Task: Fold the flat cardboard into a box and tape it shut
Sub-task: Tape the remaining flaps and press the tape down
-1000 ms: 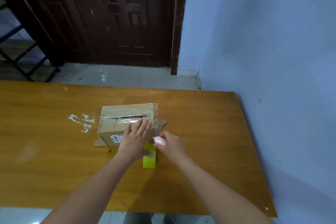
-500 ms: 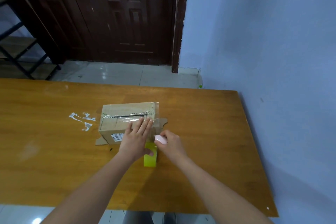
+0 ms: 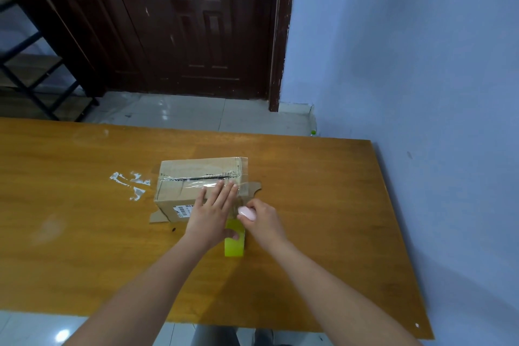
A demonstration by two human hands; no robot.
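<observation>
While the left hand [image 3: 213, 209] lies flat-fingered on the cardboard box [image 3: 196, 185] mid-desk [image 3: 84, 233], pinning clear tape, the right hand [image 3: 259, 219] grips a small pink cutter [image 3: 247, 213] (blade hidden) beside the green tape roll [image 3: 234, 241]. Keep the strip taut and cut close to the box edge. Since a second ago, hardly anything has moved.

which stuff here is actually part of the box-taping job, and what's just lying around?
In use:
cardboard box
clear tape strip over the box's right end
yellow-green tape roll
small pink tool in the right hand
left hand, flat on the box

Lying about:
white scraps on the table
</observation>
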